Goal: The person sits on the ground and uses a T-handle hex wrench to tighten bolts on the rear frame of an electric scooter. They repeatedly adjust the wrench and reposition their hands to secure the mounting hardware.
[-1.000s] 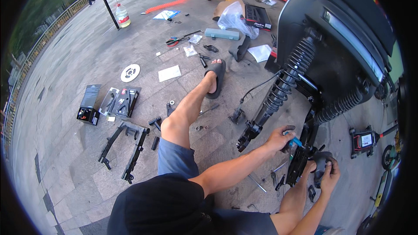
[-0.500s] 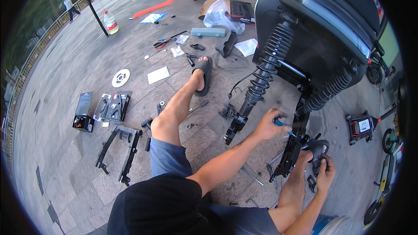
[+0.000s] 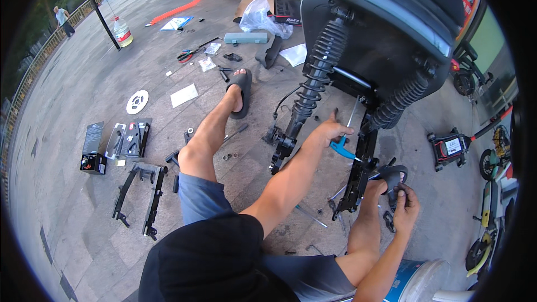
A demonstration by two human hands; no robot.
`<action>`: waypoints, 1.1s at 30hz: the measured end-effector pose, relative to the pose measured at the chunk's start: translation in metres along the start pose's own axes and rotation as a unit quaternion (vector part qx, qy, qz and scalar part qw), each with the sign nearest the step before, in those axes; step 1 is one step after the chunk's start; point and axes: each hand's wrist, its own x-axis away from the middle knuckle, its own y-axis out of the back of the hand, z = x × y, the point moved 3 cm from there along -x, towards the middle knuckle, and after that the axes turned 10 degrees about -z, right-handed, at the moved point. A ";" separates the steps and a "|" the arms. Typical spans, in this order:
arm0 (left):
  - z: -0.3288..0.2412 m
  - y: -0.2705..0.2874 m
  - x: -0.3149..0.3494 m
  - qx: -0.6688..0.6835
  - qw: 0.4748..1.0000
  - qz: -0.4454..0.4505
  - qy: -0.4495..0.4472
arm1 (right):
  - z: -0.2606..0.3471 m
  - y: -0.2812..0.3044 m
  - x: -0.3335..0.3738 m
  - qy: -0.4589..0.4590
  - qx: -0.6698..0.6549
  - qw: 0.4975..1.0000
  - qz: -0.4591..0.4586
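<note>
My left hand (image 3: 331,130) is at a blue T-handle hex key (image 3: 342,149), its thumb against the tool and its index finger stretched out; the other fingers are hidden. The key's long shaft points away from me, and its short end meets the black frame arm (image 3: 358,182) below the scooter's front. Close to my right foot, my right hand (image 3: 407,208) is closed, fingertips pinched together at something small and dark that I cannot make out. Two coil-spring shock absorbers (image 3: 320,64) hang from the black body panel (image 3: 386,50); the left one's lower end is apart from the frame arm.
A black U-shaped bracket (image 3: 140,173) and opened part boxes (image 3: 95,156) lie at the left. Pliers (image 3: 187,55), a grey case (image 3: 246,38) and a white disc (image 3: 137,102) are farther out. A floor jack (image 3: 450,148) stands right, a bucket (image 3: 419,279) near me.
The hex key has swung round, so its long shaft now shows pointing away. My left hand's fingers have opened out from a curl. The whole view has shifted right; my right hand stays pinched.
</note>
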 end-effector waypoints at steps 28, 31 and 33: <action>-0.138 0.007 0.120 0.120 0.986 0.111 -0.037 | 0.011 0.010 0.002 0.033 0.056 0.998 0.014; -0.140 -0.014 0.035 -0.285 0.958 0.030 0.032 | 0.006 0.016 0.003 0.016 0.020 1.000 -0.006; -0.133 -0.027 -0.003 -0.412 0.910 -0.034 -0.044 | 0.003 0.020 0.003 0.005 0.009 1.000 -0.020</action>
